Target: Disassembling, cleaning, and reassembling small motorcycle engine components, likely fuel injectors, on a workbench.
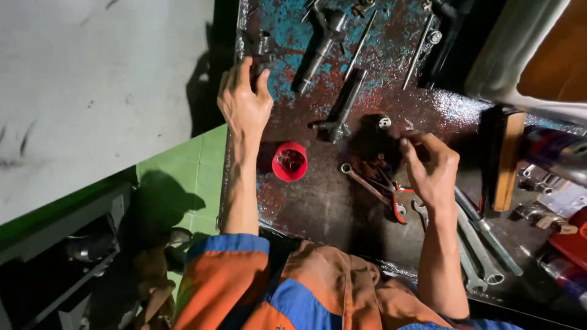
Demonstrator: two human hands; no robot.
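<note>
small dark part (403, 142), right hand (431, 168) pinching

hands: 2 (244, 101) | red cup: 1 (290, 161) | wooden block: 1 (509, 160)

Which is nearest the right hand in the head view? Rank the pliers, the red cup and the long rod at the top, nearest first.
From the right hand:
1. Pliers, red-handled, just beside the hand toward the left.
2. Red cup, farther left, mid-bench.
3. Long rod, up at the bench's far edge.
</note>
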